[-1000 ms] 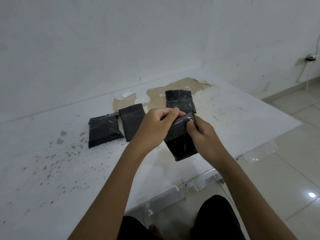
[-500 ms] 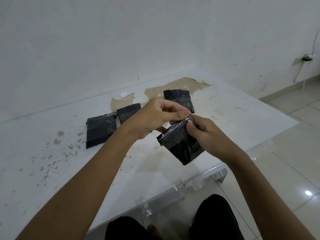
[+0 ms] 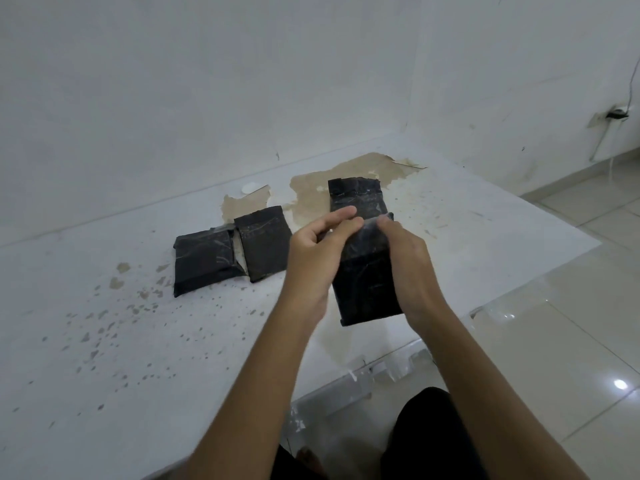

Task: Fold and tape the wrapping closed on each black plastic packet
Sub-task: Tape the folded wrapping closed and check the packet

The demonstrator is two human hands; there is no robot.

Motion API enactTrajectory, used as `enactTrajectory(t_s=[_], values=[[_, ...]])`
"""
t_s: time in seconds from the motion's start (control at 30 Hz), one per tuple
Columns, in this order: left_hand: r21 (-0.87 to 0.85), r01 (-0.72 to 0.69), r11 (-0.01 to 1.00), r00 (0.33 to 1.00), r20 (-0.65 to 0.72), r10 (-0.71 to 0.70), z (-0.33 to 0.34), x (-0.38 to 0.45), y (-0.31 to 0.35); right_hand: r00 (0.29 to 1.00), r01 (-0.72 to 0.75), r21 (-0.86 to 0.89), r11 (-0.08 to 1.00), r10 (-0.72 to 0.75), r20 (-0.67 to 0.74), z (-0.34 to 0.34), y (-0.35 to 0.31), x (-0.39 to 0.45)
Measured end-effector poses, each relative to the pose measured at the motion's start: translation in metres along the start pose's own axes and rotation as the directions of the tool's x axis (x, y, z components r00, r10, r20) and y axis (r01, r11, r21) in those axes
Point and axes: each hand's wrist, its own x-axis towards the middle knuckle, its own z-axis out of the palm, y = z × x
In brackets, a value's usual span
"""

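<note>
I hold a black plastic packet (image 3: 369, 289) upright between both hands above the table's near edge. My left hand (image 3: 317, 252) pinches its top left corner, fingers curled over the folded flap. My right hand (image 3: 405, 258) grips the top right side, thumb pressing shiny clear tape on the flap. Three other black packets lie flat on the white table (image 3: 104, 341): one (image 3: 355, 197) just behind my hands, one (image 3: 265, 242) to the left of it, and one (image 3: 204, 261) furthest left, touching its neighbour.
The table top has peeled brown patches (image 3: 311, 192) at the back and brown specks on the left. White walls close the back and right. A tiled floor (image 3: 554, 341) lies to the right. My dark-clothed knees (image 3: 426, 434) sit under the near edge.
The held packet has turned from tilted to upright and lies squarer to me. My left fingers have shifted along the top flap; both hands stay on the packet.
</note>
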Motion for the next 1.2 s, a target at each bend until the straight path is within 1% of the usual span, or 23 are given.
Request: enactTrajectory(t_s=[0.07,0.13,0.2,0.3,0.4,0.57,0.67,0.73,0.77,0.8,0.83,0.87,0.9,0.93,0.97,1.0,1.03,1.13,1.2], values=[[-0.102,0.031,0.994,0.998,-0.054,-0.036,0.009,0.001,-0.006,0.996,0.003,-0.064,0.998,-0.008,-0.089,0.008,0.002,0.000],[-0.152,0.058,0.987,0.993,-0.095,-0.073,0.015,0.001,-0.012,0.986,-0.010,-0.105,0.994,-0.007,-0.166,0.012,0.004,0.001],[-0.158,0.047,0.986,0.986,-0.149,-0.071,0.020,0.002,-0.017,0.973,-0.050,-0.102,0.994,0.026,-0.229,0.015,0.008,0.003],[-0.115,0.001,0.993,0.981,-0.195,-0.023,0.028,0.002,-0.023,0.953,-0.087,-0.063,0.994,0.065,-0.295,0.017,0.013,0.003],[-0.085,-0.012,0.996,0.977,-0.213,-0.006,0.034,0.005,-0.025,0.943,-0.109,-0.028,0.994,0.094,-0.320,0.014,0.016,0.004],[-0.065,0.011,0.998,0.971,-0.237,-0.026,0.038,0.011,-0.030,0.930,-0.146,0.033,0.989,0.149,-0.335,0.011,0.021,0.007],[-0.045,0.017,0.999,0.974,-0.224,-0.027,0.039,0.010,-0.031,0.918,-0.180,0.050,0.982,0.186,-0.349,0.010,0.025,0.009],[-0.058,0.034,0.998,0.979,-0.200,-0.045,0.037,0.010,-0.031,0.902,-0.218,0.093,0.971,0.237,-0.361,0.008,0.027,0.012],[-0.058,0.033,0.998,0.982,-0.186,-0.043,0.034,0.011,-0.033,0.896,-0.250,0.146,0.957,0.286,-0.341,0.006,0.029,0.014],[-0.031,0.022,0.999,0.985,-0.170,-0.027,0.032,0.011,-0.036,0.897,-0.291,0.218,0.932,0.345,-0.275,0.003,0.030,0.016],[0.031,0.010,0.999,0.989,-0.145,-0.005,0.030,0.009,-0.038,0.905,-0.327,0.280,0.903,0.384,-0.183,0.000,0.028,0.018],[0.096,0.001,0.995,0.994,-0.110,0.010,0.028,0.006,-0.041,0.920,-0.342,0.302,0.890,0.383,-0.086,-0.002,0.026,0.017],[0.137,-0.010,0.991,0.996,-0.083,0.022,0.026,0.003,-0.043,0.940,-0.327,0.269,0.906,0.340,-0.004,-0.004,0.025,0.015],[0.151,-0.024,0.988,0.996,-0.076,0.036,0.024,0.002,-0.046,0.957,-0.290,0.208,0.934,0.286,0.046,-0.005,0.026,0.015],[0.140,-0.047,0.989,0.995,-0.083,0.059,0.020,0.001,-0.047,0.971,-0.236,0.158,0.959,0.229,0.063,-0.007,0.029,0.015],[0.122,-0.056,0.991,0.993,-0.093,0.068,0.017,0.003,-0.048,0.979,-0.200,0.153,0.968,0.190,0.078,-0.009,0.031,0.014],[0.104,-0.055,0.993,0.993,-0.094,0.065,0.013,0.005,-0.047,0.978,-0.195,0.189,0.962,0.177,0.108,-0.012,0.034,0.015],[0.043,0.009,0.999,0.998,-0.068,-0.006,0.005,0.010,-0.045,0.963,-0.245,0.315,0.917,0.193,0.187,-0.019,0.042,0.015],[0.007,0.051,0.999,0.996,-0.074,-0.050,0.004,0.011,-0.046,0.949,-0.287,0.335,0.897,0.220,0.224,-0.023,0.043,0.015]])
